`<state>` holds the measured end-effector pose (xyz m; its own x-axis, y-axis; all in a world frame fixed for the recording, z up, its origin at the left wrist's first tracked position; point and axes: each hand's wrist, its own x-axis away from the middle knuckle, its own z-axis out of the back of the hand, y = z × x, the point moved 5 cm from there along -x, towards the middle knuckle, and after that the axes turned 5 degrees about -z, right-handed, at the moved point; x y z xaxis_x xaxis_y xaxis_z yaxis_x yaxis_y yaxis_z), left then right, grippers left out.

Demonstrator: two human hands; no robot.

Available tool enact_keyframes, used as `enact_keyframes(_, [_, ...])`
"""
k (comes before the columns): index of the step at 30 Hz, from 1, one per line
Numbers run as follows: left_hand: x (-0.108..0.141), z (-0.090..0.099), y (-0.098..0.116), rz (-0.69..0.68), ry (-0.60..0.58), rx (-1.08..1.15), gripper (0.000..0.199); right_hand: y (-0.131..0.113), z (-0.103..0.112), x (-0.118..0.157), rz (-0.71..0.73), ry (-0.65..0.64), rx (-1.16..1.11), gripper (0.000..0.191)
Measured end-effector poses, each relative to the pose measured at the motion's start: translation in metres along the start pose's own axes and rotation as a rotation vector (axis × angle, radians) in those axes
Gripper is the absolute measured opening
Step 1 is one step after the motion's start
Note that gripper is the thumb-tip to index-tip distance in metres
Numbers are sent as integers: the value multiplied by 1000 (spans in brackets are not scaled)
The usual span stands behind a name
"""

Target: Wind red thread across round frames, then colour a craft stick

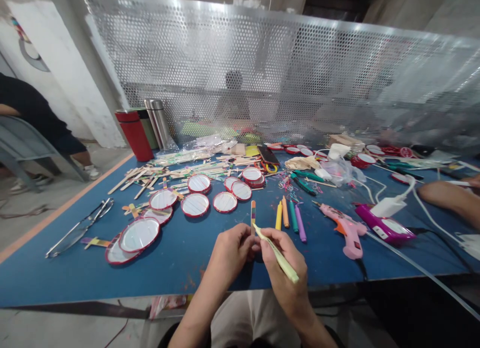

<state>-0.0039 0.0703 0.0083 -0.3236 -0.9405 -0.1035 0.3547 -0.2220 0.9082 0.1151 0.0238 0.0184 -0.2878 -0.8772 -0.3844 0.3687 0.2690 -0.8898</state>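
Between the fingers of my left hand (233,250) a wooden craft stick (253,212) stands up, with orange, purple and green bands coloured on its upper part. My right hand (285,260) is closed round a pale yellow-green marker (280,258), its tip touching the stick or very close to it. Just beyond my right hand lie a yellow marker (278,216), an orange marker (285,213), a teal marker (293,217) and a purple marker (300,223). The lower end of the stick is hidden by my fingers.
Round red-rimmed discs (195,205), eyeglasses (80,229) and loose craft sticks (138,180) lie to the left. A pink glue gun (347,229), purple power strip (386,227) and pliers (303,182) are to the right. Bottles (135,135) stand behind; another person's arm (452,200) rests at far right.
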Motion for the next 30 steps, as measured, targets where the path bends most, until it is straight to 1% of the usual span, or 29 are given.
enact_keyframes(3, [0,0,1,-4,-3,-6,17,5,0,1,-53,9,-29,16])
enact_keyframes(7, [0,0,2,1,2,-13,16,7,1,2,-76,26,-60,17])
enact_keyframes(10, [1,0,2,-4,-4,-19,16,4,1,2,-64,21,-43,16])
enact_keyframes(16, [0,1,4,-14,5,-17,15,-2,1,1,14,-5,9,15])
enact_keyframes(24, [1,1,3,-22,4,-35,15,-4,1,0,41,-14,35,15])
enact_keyframes(30, [1,1,2,-22,3,-34,17,3,1,2,-8,13,4,17])
